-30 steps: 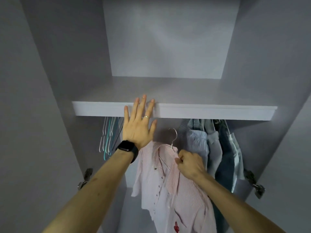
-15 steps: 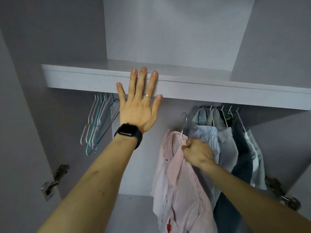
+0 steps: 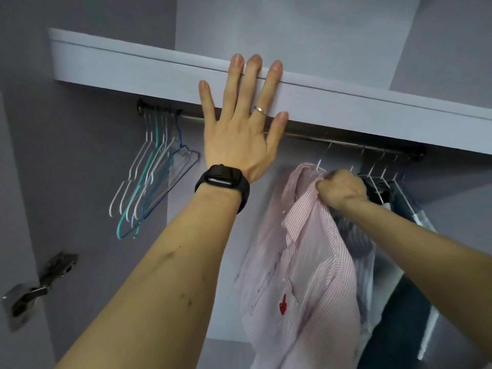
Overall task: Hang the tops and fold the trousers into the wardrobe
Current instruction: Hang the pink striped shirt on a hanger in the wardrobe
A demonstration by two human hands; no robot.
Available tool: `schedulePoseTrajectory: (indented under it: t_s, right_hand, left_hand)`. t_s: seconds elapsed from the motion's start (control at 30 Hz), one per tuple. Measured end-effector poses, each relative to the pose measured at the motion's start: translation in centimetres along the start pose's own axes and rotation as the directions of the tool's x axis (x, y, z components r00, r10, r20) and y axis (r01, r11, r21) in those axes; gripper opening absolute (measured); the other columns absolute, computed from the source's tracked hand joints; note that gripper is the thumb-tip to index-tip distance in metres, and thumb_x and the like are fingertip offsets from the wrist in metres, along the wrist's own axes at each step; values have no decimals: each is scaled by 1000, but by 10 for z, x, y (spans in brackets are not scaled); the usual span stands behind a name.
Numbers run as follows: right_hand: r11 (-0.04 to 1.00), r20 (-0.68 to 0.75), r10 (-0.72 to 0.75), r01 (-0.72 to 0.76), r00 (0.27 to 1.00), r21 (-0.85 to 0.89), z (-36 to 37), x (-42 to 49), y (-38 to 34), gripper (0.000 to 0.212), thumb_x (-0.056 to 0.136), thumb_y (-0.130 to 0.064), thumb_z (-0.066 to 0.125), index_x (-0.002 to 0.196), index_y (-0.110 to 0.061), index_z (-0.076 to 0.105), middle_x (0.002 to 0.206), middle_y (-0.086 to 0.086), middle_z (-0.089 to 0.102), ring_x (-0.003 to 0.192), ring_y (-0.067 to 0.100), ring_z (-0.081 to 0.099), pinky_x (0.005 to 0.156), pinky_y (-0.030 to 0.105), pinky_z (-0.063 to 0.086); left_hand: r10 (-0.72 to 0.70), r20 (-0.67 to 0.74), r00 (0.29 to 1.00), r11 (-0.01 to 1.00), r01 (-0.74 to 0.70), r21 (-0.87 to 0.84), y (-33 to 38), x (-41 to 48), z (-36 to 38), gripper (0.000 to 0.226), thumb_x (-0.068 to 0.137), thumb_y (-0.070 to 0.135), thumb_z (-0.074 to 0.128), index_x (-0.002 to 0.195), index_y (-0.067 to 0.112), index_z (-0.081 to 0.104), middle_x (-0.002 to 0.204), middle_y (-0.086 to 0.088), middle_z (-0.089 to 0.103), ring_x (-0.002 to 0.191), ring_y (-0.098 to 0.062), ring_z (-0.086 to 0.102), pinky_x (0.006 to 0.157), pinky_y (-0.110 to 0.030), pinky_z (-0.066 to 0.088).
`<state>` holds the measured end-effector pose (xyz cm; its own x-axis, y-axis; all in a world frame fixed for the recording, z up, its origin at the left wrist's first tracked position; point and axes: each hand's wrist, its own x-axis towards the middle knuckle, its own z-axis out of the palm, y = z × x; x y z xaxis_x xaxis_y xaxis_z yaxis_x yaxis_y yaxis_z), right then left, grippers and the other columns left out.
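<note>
A pink striped shirt with a small red mark hangs on a white wire hanger whose hook reaches up to the metal rail under the shelf. My right hand grips the shirt at its collar, just below the hook. My left hand, with a black watch on the wrist, lies flat with straight fingers against the front edge of the white shelf. Whether the hook rests on the rail is hard to tell.
Several empty wire hangers hang in a bunch at the rail's left end. Other hung clothes, pale and dark blue, crowd the right end behind my right arm. A door hinge sticks out at the lower left.
My right hand has lifted the shirt and hanger up toward the rail. The view has tilted upward, so the rail now shows. My left hand has stayed on the shelf edge.
</note>
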<state>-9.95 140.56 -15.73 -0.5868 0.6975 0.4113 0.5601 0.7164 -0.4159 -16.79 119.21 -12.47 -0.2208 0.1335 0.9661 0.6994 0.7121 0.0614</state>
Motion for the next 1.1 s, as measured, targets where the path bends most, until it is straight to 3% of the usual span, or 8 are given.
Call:
schedulePoseTrajectory:
  t_s: [0.17,0.3,0.37,0.5,0.63,0.8,0.93,1.1]
  right_hand:
    - [995,-41,101,-101,994,9,10,29,-10,39,92,-31,55,114,-1,67,121,22,67,113,40,62,90,37,50]
    - [989,-33,150,-150,988,-1,23,42,-9,41,94,-36,58,114,-2,69,122,21,67,114,38,64,82,34,49]
    - [987,-32,157,-158,987,-5,31,44,-5,42,95,-37,57,115,-2,68,124,22,66,116,39,63,86,35,50]
    - [994,-24,85,-82,996,79,45,37,12,39,96,-43,58,113,-10,69,120,21,68,112,40,62,92,36,49]
    - [996,-28,-23,25,999,91,65,6,34,36,101,-47,46,119,-20,60,114,18,68,107,42,62,90,42,49]
    - [994,-110,-103,99,989,-39,61,-8,47,31,105,-31,40,115,-14,63,110,22,69,103,43,61,78,40,40]
    - [984,-31,-61,55,998,-172,42,-2,54,33,102,-27,41,123,-16,63,118,24,67,110,45,60,90,43,47]
    - [982,56,53,-42,997,-186,27,-2,58,38,105,-35,35,133,-23,56,128,22,63,117,42,59,93,45,48]
  left_hand:
    - [10,-51,999,1000,-10,-2,-3,-1,5,61,104,52,21,160,29,11,168,-1,11,155,-23,4,120,-63,1]
    - [19,-78,997,1000,-20,-8,-3,-1,8,61,104,53,20,160,29,13,167,-1,12,155,-22,5,119,-62,0]
    - [23,-94,995,1000,-24,-6,-4,-1,10,61,104,53,21,160,29,15,167,-1,13,155,-23,7,119,-62,0]
    - [26,-123,992,1000,-28,-10,-5,0,13,61,104,52,25,159,28,19,166,-2,17,154,-24,10,119,-63,1]
    - [19,-109,994,1000,-21,-14,-5,0,12,60,105,53,26,159,28,20,166,-3,18,154,-24,12,119,-64,2]
    - [10,-60,998,1000,-11,-8,-3,-1,6,60,105,52,25,159,28,18,167,-3,16,154,-25,10,119,-65,3]
    - [-5,-31,1000,1000,4,-6,0,-3,1,60,105,50,25,160,27,17,167,-3,15,154,-25,10,119,-64,4]
    - [-22,2,1000,1000,22,-12,2,-3,-5,60,104,48,29,160,27,17,167,-2,16,155,-24,9,119,-64,5]
